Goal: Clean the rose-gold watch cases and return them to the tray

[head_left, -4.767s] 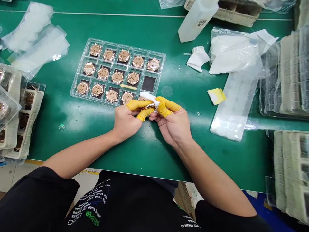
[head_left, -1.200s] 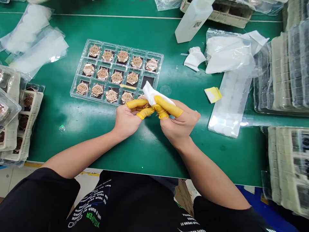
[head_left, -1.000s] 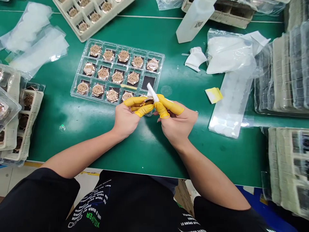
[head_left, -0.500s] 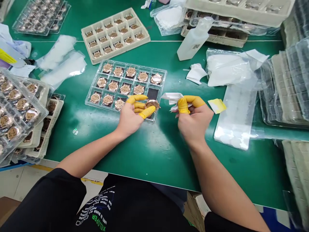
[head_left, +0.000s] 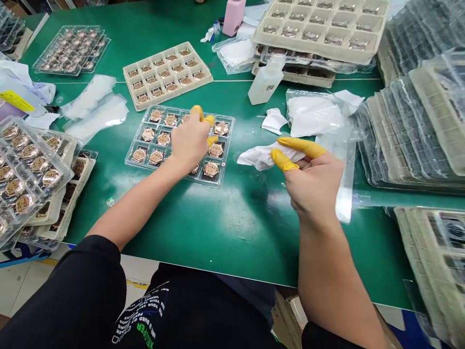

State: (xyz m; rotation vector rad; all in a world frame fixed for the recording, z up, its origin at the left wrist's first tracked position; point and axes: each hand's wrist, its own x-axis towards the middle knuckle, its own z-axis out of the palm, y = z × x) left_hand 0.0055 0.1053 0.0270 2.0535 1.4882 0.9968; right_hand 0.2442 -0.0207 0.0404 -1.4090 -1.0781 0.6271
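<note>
A clear plastic tray (head_left: 227,152) of rose-gold watch cases (head_left: 211,169) lies on the green table in front of me. My left hand (head_left: 189,140), with yellow finger cots, is stretched over the tray's upper right part. Its fingers are apart above the cases, and I see nothing in them. My right hand (head_left: 314,182) hovers to the right of the tray. It pinches a crumpled white cloth (head_left: 261,156) between its cot-covered thumb and forefinger.
A beige tray of cases (head_left: 167,75) lies behind the clear one. A white bottle (head_left: 265,82) and a pink bottle (head_left: 233,14) stand further back. Stacked trays sit at the left (head_left: 29,169), right (head_left: 417,126) and back (head_left: 319,29). Plastic bags (head_left: 316,114) lie near my right hand.
My hands parted. The left hand set the watch case it held into the tray and reached further over it. The right hand drew the cloth away to the right. The view tilted up.
</note>
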